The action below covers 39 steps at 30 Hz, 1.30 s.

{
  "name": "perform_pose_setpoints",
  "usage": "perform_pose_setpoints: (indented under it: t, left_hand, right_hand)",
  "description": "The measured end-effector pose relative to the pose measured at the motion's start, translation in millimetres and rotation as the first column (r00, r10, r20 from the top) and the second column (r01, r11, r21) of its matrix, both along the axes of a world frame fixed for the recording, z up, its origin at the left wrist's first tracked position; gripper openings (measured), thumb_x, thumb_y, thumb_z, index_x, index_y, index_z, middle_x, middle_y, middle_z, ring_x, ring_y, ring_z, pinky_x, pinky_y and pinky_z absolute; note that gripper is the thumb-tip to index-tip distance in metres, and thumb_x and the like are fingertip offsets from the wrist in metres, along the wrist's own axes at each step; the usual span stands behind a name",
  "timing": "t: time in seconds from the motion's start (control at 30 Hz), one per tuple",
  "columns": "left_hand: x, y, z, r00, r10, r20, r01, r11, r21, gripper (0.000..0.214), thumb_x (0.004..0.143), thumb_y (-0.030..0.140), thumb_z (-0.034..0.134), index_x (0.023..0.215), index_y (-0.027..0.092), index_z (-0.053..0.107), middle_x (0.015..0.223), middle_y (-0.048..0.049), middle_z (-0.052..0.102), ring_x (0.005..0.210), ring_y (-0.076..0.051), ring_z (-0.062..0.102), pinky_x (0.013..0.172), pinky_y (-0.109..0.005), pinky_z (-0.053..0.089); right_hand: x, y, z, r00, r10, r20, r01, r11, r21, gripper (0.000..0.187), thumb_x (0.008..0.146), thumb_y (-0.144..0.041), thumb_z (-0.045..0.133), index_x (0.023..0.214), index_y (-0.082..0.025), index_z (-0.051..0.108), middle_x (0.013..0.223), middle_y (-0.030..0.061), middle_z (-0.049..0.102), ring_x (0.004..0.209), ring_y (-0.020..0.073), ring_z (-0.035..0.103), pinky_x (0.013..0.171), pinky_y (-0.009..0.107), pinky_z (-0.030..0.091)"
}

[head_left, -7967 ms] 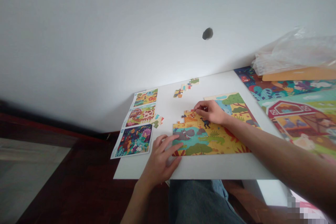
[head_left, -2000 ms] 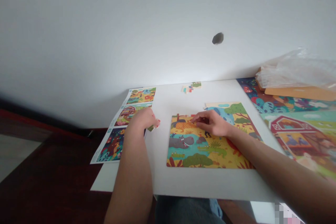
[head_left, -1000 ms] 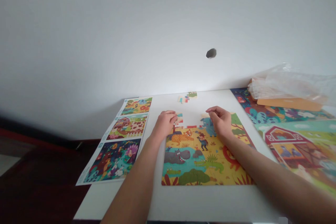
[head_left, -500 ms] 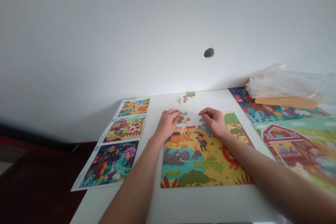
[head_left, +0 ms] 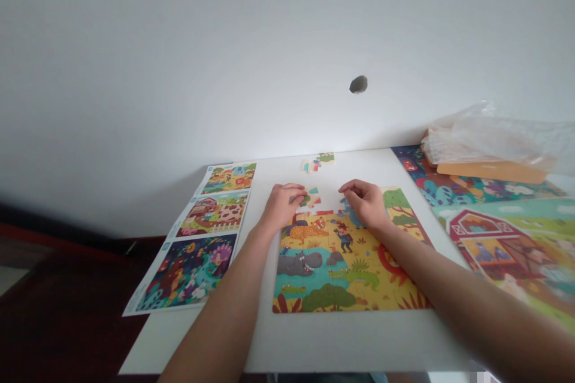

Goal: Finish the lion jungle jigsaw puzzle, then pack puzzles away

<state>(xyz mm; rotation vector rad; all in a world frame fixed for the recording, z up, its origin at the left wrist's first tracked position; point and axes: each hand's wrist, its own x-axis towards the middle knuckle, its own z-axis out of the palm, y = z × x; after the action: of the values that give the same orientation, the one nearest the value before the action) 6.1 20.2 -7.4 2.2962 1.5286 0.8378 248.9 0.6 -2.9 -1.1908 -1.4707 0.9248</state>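
My left hand (head_left: 282, 208) is closed at the upper left edge of the jigsaw puzzle (head_left: 314, 287). Its thumb and fingers pinch a puzzle piece (head_left: 313, 197) with green, red and teal parts, partly hidden by the fingertips. The joined jigsaw shows a hippo, a leopard, crocodiles and a lion, and its top middle has a gap. My right hand (head_left: 366, 202) hovers over or rests at the upper right part, beside the blue elephant (head_left: 353, 215). Its fingers are curled together, and no piece shows between them.
Several loose puzzle pieces (head_left: 311, 166) lie near the wall. A sheet with three small pictures (head_left: 209, 212) lies on the left. At the right are a farm puzzle (head_left: 503, 257), a dark forest puzzle (head_left: 476, 188) and an orange box (head_left: 489, 172) under clear plastic (head_left: 480, 137).
The view has tilted down slightly, so everything sits a little higher. My left fingers have shifted slightly on the piece; my right hand has hardly moved.
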Motion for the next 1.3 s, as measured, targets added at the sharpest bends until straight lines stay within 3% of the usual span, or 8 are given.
perform_pose_setpoints:
  t: [0.37,0.63,0.77,0.9,1.0,1.13,1.23,1.3]
  left_hand:
    - [-2,0,-1.6,0.998,0.054,0.037,-0.053,0.999,-0.004,0.020,0.084,0.021,0.061,0.096,0.025,0.076,0.113,-0.0013,0.073,0.106,-0.022,0.063,0.101,-0.038,0.044]
    - [1,-3,-1.9,1.000,0.008,0.013,-0.008,1.000,-0.007,0.029,0.091,0.020,0.049,0.102,0.025,0.075,0.114,0.0001,0.073,0.106,-0.020,0.063,0.100,-0.037,0.045]
    - [0,-5,-0.6,0.999,-0.039,0.021,0.037,0.998,0.058,0.040,0.086,0.006,0.043,0.101,0.023,0.076,0.115,0.0001,0.073,0.105,-0.019,0.063,0.097,-0.036,0.046]
    - [-18,-2,2.0,0.980,0.156,0.125,-0.181,0.959,0.219,0.055,0.068,-0.009,0.037,0.093,0.020,0.076,0.105,-0.0006,0.074,0.103,-0.018,0.063,0.095,-0.034,0.047]
    - [-30,1,3.2,0.957,0.232,0.172,-0.267,0.937,0.225,0.049,0.072,-0.007,0.038,0.089,0.020,0.076,0.097,-0.0018,0.075,0.096,-0.019,0.065,0.090,-0.034,0.049]
    - [-19,-2,3.9,0.989,0.081,0.125,-0.105,0.974,0.203,0.029,0.089,0.012,0.049,0.096,0.022,0.076,0.105,-0.0024,0.075,0.099,-0.019,0.065,0.096,-0.037,0.045]
    - [-2,-6,2.3,0.991,-0.135,-0.023,0.137,0.985,0.108,0.026,0.091,0.022,0.056,0.109,0.029,0.073,0.126,-0.0005,0.067,0.113,-0.020,0.059,0.102,-0.041,0.039]
    - [3,-6,-0.3,0.974,-0.200,-0.103,0.204,0.978,0.033,0.026,0.093,0.025,0.056,0.111,0.033,0.072,0.133,0.0015,0.063,0.118,-0.021,0.054,0.104,-0.043,0.036]
  right_hand:
    - [1,-3,1.1,0.998,-0.033,-0.061,0.034,0.999,0.012,0.020,0.075,-0.028,0.055,0.082,-0.014,0.068,0.049,-0.0059,0.037,0.046,0.0089,0.029,0.045,0.025,0.020]
    - [3,-2,-1.1,0.962,-0.231,-0.143,0.239,0.970,0.037,0.021,0.077,-0.029,0.052,0.084,-0.016,0.066,0.050,-0.0051,0.038,0.046,0.0099,0.029,0.045,0.026,0.022]
    - [4,-1,-3.8,0.958,-0.250,-0.137,0.258,0.965,0.039,0.021,0.076,-0.028,0.052,0.083,-0.016,0.067,0.050,-0.0050,0.038,0.046,0.0099,0.029,0.045,0.025,0.022]
    - [3,-1,-5.0,0.963,-0.233,-0.137,0.240,0.970,0.038,0.020,0.076,-0.027,0.053,0.082,-0.016,0.067,0.049,-0.0057,0.037,0.045,0.0092,0.028,0.045,0.025,0.020]
    - [2,-2,-3.6,0.970,-0.209,-0.122,0.213,0.977,0.024,0.020,0.076,-0.027,0.053,0.082,-0.015,0.068,0.049,-0.0058,0.038,0.045,0.0091,0.029,0.045,0.024,0.021]
    - [1,-4,0.6,0.984,-0.166,-0.057,0.167,0.986,0.019,0.021,0.074,-0.026,0.053,0.080,-0.015,0.069,0.048,-0.0056,0.039,0.045,0.0090,0.029,0.045,0.024,0.022]
    - [0,-5,2.7,0.989,-0.143,-0.021,0.144,0.989,0.031,0.021,0.073,-0.026,0.053,0.080,-0.015,0.070,0.047,-0.0060,0.038,0.046,0.0089,0.028,0.045,0.024,0.021]
    - [0,-6,3.1,0.990,-0.138,-0.009,0.139,0.990,0.034,0.022,0.074,-0.026,0.052,0.080,-0.015,0.070,0.047,-0.0062,0.037,0.046,0.0089,0.028,0.045,0.024,0.021]
